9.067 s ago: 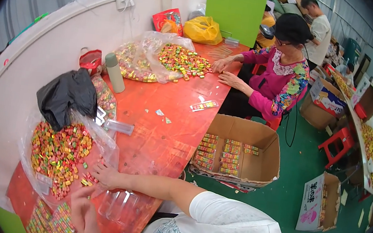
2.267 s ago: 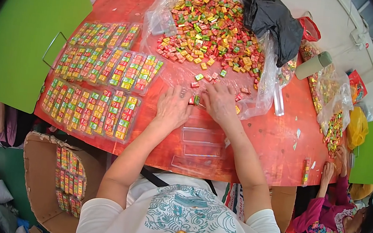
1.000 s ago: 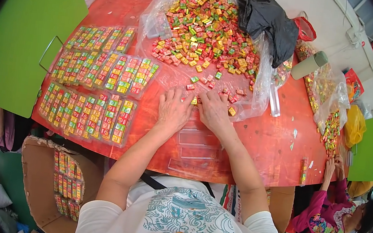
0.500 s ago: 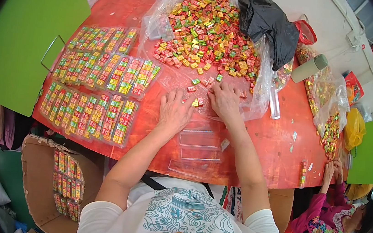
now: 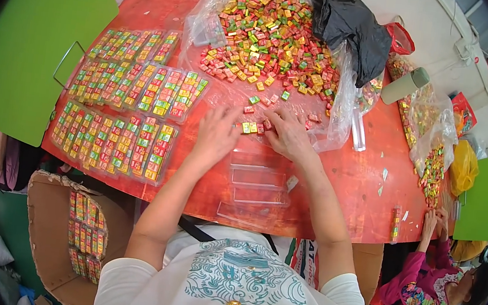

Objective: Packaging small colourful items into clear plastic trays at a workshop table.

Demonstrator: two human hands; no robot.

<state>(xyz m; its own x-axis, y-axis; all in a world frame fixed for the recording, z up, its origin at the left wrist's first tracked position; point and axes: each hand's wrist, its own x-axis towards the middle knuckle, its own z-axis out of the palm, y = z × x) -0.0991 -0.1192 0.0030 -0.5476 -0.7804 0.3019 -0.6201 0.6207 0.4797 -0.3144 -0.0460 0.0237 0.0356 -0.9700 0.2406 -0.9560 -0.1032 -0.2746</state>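
Note:
Small wrapped candies in red, yellow and green foil lie in a short row (image 5: 250,128) on the clear plastic sheet, between my hands. My left hand (image 5: 215,134) is at the row's left end, fingers spread and holding nothing that I can see. At the row's right end, my right hand (image 5: 292,139) has bent fingers, with a red candy (image 5: 267,124) between thumb and index finger. A few loose candies lie just beyond my fingertips. Nearer to me, clear, narrow plastic trays (image 5: 258,178) lie on the red table (image 5: 342,188).
A large heap of candies (image 5: 274,41) fills an opened clear bag at the back. Filled trays (image 5: 142,93) stand in rows at left. A black bag (image 5: 354,32) and a pale green bottle (image 5: 405,86) are at back right. A cardboard box (image 5: 46,220) sits below left. Another person's hands (image 5: 434,222) work at far right.
My left hand has moved slightly left and away from me, its fingers lifting off the row. The right hand has shifted a little left, against the row's end.

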